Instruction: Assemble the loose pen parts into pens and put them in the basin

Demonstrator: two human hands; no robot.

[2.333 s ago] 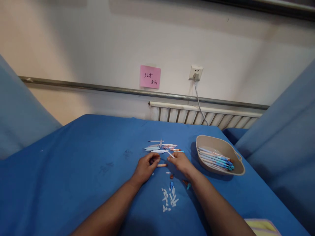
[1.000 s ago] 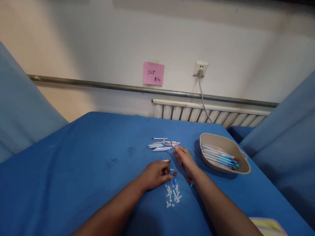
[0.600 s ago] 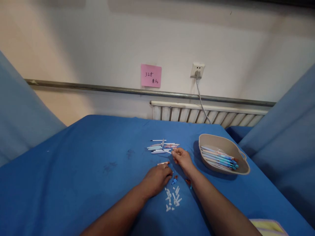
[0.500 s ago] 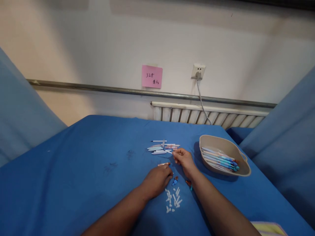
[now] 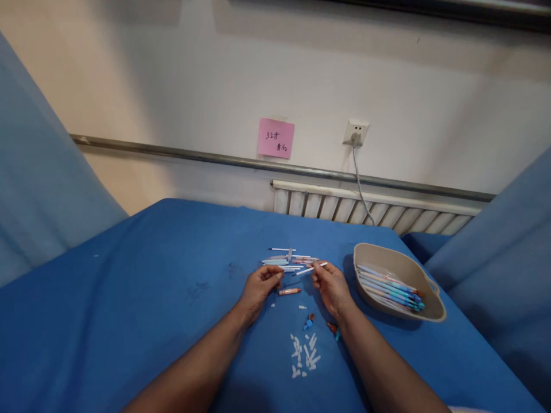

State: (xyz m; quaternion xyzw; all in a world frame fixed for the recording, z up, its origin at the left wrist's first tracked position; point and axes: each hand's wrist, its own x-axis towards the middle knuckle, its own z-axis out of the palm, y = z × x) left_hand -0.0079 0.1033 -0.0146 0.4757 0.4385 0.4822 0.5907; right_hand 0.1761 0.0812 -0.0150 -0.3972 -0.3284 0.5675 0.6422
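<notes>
My right hand [image 5: 332, 287] pinches a thin white pen refill [image 5: 307, 269], its dark tip pointing left. My left hand [image 5: 258, 289] has its fingers closed at the left end of a pale pen barrel [image 5: 289, 269], which they partly cover. Behind the hands lie several pale blue and pink pen barrels [image 5: 275, 262] and loose white refills, one refill [image 5: 282, 249] apart at the back. A short orange pen grip section [image 5: 289, 291] rests between the hands. Nearer me are small blue and brown pen parts [image 5: 309, 322] and a scatter of small white pieces [image 5: 305, 353].
On the right stands a beige basket [image 5: 359, 252] with several pens [image 5: 390, 289] inside. More brown and teal parts [image 5: 333, 330] lie beside my right forearm. A blue cloth [image 5: 172, 258] covers the table, with a wall and radiator [image 5: 327, 206] behind it.
My left hand has moved away from the orange piece, up and left to the pen barrels. My right hand has drawn the refill back from the pile. The view has shifted slightly.
</notes>
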